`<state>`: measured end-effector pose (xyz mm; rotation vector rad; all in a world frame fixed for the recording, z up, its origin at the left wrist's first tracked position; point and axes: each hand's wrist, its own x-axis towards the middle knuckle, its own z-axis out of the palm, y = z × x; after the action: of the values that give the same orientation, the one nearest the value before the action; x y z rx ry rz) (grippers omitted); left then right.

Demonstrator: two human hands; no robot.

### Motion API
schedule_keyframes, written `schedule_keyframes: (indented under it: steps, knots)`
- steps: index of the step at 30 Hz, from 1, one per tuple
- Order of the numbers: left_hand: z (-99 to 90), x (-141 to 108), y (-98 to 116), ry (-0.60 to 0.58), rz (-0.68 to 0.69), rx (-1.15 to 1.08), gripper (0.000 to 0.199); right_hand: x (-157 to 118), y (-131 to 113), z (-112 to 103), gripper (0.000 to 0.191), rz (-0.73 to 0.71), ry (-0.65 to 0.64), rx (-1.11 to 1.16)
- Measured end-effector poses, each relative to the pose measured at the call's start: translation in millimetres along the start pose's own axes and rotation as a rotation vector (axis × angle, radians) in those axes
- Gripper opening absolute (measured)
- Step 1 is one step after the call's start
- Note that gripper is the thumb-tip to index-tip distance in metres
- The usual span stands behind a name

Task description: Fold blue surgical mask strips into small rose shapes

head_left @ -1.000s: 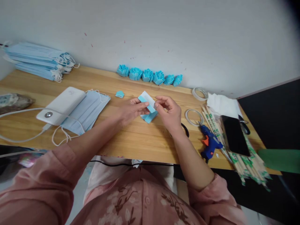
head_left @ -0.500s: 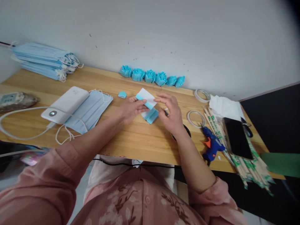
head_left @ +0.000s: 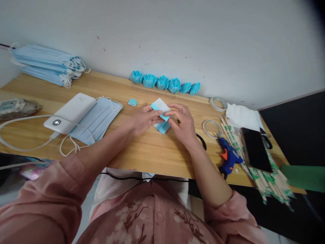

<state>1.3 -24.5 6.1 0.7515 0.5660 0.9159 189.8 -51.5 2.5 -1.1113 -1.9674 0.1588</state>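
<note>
A small piece of white and blue fabric (head_left: pixel 160 103), partly folded over along its blue edge, is between my two hands above the table. My left hand (head_left: pixel 144 119) pinches its left side with thumb and fingers. At the right corner, my right hand (head_left: pixel 183 122) grips the same piece between thumb and index finger. Under them lies another blue fabric piece (head_left: pixel 163 127), partly hidden by the hands. A small folded blue petal (head_left: pixel 132 102) rests to the left. Black scissor handles (head_left: pixel 202 141) show in part beside my right wrist.
Several blue fabric flowers (head_left: pixel 162 82) line the wall. Face masks are stacked (head_left: pixel 45 64) at back left, with a white power bank (head_left: pixel 69 113) nearer. On the right are tape rolls (head_left: pixel 212 129), a blue glue gun (head_left: pixel 230 157), a phone (head_left: pixel 256 149) and wrapped chopsticks (head_left: pixel 265 186).
My right hand has moved left and closed on the fabric's right corner. The piece has shifted slightly right and down, and its blue edge is folded further over the white.
</note>
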Motion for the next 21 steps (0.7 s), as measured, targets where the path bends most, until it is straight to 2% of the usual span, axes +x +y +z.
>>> schedule_keyframes:
  steps: [5,9,13,16,18,21]
  knots:
    - [1.2,-1.7,1.6,0.018,0.01,0.026,0.022,-0.6,0.7,0.7,0.022,0.055,0.011,-0.013]
    - [0.5,-1.5,2.0,0.048,0.023,0.041,0.022,-0.9,-1.1,0.5,0.025,0.034,0.003,0.001]
    - [-0.7,0.0,0.8,0.029,0.009,0.038,0.025,-0.3,-4.4,-1.0,0.03,0.032,-0.003,0.018]
    - [-0.9,1.4,0.3,0.014,0.032,0.081,0.025,0.0,-5.4,-3.0,0.028,0.115,0.034,0.104]
    - [-0.1,1.2,1.0,0.022,0.078,0.172,0.031,-0.1,-4.6,-3.6,0.026,0.209,0.077,0.201]
    - [2.8,-1.7,2.4,0.034,0.131,0.363,0.058,-0.5,-2.6,-2.3,0.033,0.309,0.062,0.345]
